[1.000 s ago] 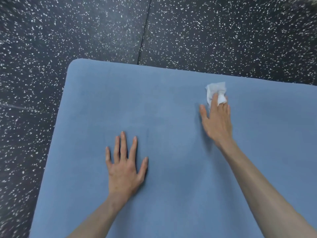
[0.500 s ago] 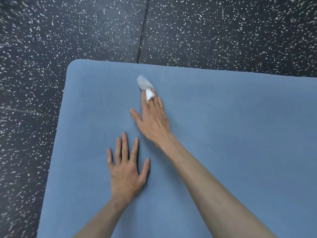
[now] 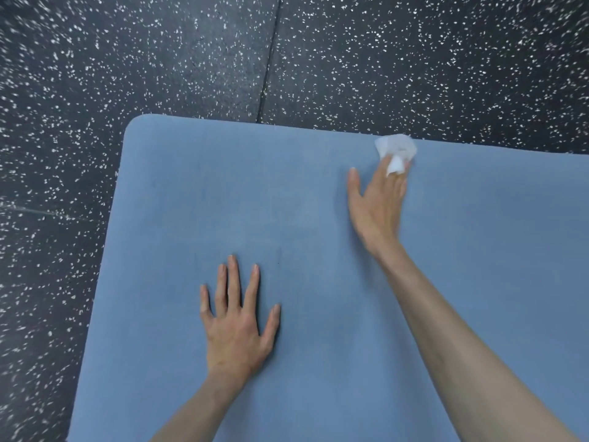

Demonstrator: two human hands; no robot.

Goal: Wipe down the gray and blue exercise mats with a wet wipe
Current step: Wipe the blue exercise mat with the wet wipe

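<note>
R hand (image 3: 377, 202) fingers flat, pressing crumpled white wet wipe (image 3: 396, 150) at 1 o'clock by far edge of blue foam exercise mat (image 3: 318, 362) | L hand (image 3: 237, 327) spread flat, 7 o'clock, bracing | mat's long axis runs 3–9, unwiped stretch likely toward 3; R nearer

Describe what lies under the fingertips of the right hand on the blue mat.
A crumpled white wet wipe lies under the right hand, pressed onto the blue foam exercise mat near its far edge. The part of the wipe beneath the fingers is hidden.

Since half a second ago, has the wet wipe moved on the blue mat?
Yes. The wet wipe, pressed under the right hand, swept right along the blue mat's far edge, from left of the floor seam to right of it.
</note>
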